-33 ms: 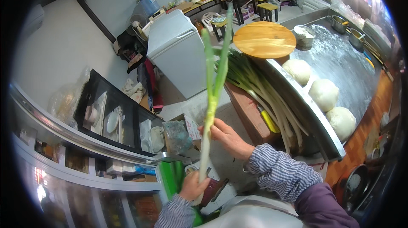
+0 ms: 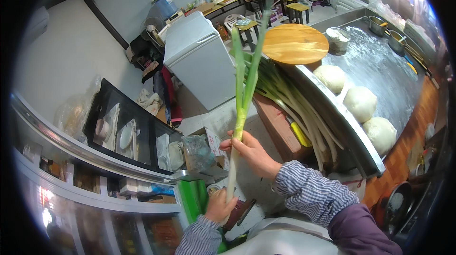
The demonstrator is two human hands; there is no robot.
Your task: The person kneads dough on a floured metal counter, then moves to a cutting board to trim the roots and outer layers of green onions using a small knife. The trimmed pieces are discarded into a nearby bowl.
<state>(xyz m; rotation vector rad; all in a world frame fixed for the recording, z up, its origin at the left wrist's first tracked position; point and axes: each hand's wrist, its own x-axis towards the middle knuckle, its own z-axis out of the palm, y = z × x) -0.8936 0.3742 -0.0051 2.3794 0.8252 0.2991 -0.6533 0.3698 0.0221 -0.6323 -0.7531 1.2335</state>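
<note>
A long green onion [image 2: 241, 115] stands nearly upright in front of me, its white end low and its forked green leaves pointing up and away. My left hand [image 2: 220, 207] is closed round the bottom of the white shank. Higher up, where white turns to green, my right hand [image 2: 255, 154] pinches the stalk between thumb and fingers. To the right lies a heap of green onions [image 2: 304, 107], partly on a reddish-brown box [image 2: 275, 124]. Beside them is a yellow-handled tool [image 2: 299, 134], its other end hidden.
On the right, a floured metal worktop [image 2: 387, 62] bears several dough balls [image 2: 359, 104], a flour tub [image 2: 337, 41] and a round wooden board [image 2: 295, 44] at its corner. A white chest freezer [image 2: 202, 65] stands ahead. Left is a glass-fronted cabinet [image 2: 137, 143]; a green bin-like object [image 2: 187, 200] sits below.
The green onion has shifted slightly to the right, and its leaf tips sit a little lower. My right hand's fingers now wrap further across the stalk. The left hand keeps its hold.
</note>
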